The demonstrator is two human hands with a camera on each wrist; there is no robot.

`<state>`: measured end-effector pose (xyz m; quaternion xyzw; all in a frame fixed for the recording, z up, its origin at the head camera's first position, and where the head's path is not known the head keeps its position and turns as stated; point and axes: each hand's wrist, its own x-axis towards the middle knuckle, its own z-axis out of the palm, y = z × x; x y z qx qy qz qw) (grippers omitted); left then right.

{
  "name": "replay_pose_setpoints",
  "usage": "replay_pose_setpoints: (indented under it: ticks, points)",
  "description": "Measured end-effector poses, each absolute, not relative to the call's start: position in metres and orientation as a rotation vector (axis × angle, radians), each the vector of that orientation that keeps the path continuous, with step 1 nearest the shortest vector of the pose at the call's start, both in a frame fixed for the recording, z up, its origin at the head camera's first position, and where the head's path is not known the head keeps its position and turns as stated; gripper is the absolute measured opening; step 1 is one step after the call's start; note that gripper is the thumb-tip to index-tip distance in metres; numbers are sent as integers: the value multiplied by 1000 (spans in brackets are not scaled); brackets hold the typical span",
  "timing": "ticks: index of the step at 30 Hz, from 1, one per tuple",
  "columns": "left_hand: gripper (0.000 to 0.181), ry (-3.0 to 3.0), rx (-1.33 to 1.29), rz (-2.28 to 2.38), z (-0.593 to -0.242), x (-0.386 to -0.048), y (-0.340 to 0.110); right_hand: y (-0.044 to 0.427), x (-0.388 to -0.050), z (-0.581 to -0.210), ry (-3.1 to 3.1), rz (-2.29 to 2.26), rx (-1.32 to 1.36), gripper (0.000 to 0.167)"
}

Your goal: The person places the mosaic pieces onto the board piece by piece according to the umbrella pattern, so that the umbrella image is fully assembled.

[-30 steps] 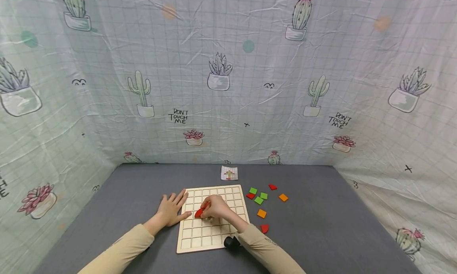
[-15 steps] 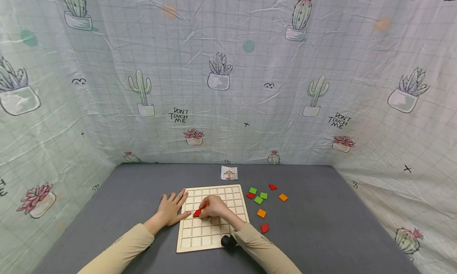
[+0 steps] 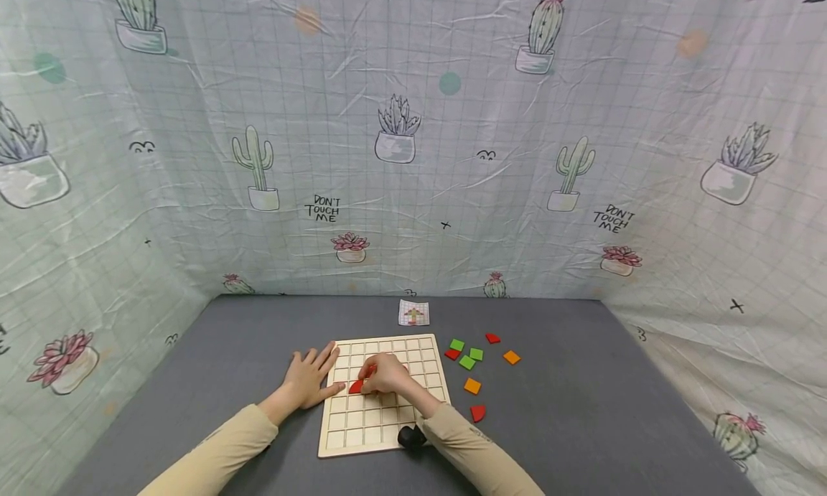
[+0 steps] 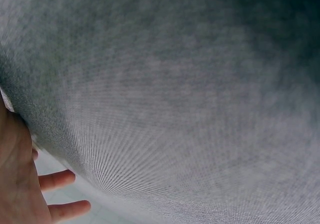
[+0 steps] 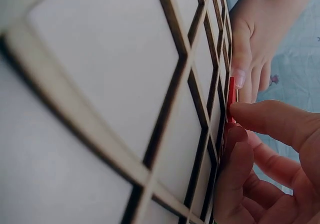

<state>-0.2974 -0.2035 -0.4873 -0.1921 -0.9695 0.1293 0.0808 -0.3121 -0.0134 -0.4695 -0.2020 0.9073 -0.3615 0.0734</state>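
A wooden grid board (image 3: 354, 440) lies on the dark table. My left hand (image 3: 306, 380) rests with spread fingers along its left edge, the thumb on the board. Over the middle squares, my right hand (image 3: 386, 375) pinches a red curved tile (image 3: 356, 387) near the left thumb. The right wrist view has this red tile (image 5: 231, 98) almost edge-on, with the thumb touching it and the other fingers curled. More red shows around the right hand, partly hidden by it. In the left wrist view, grey fabric fills most of the picture beside the left hand (image 4: 20, 174).
Right of the board lie several loose tiles, among them a green tile (image 3: 467, 362), an orange tile (image 3: 472, 386) and a red tile (image 3: 478, 413). A small pattern card (image 3: 413, 313) is behind the board. A black device (image 3: 410, 437) sits at the right wrist.
My right hand has shifted slightly left with the red tile, which now lies closer to the left thumb. My left hand stays in place.
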Motion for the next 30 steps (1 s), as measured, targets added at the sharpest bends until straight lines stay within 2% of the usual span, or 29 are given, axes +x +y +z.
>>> replay_pose_setpoints:
  ticks: [11, 18, 30]
  points:
    - [72, -2901, -570, 411, -487, -297, -204, -10, -311, -467, 2650, -1148, -617, 15]
    - [72, -2914, -575, 344, -488, -298, -203, 10, -313, -458, 2538, -1280, -788, 12]
    - [71, -2900, -603, 320, -486, -297, -204, 53, -312, -444, 2539, -1281, -873, 17]
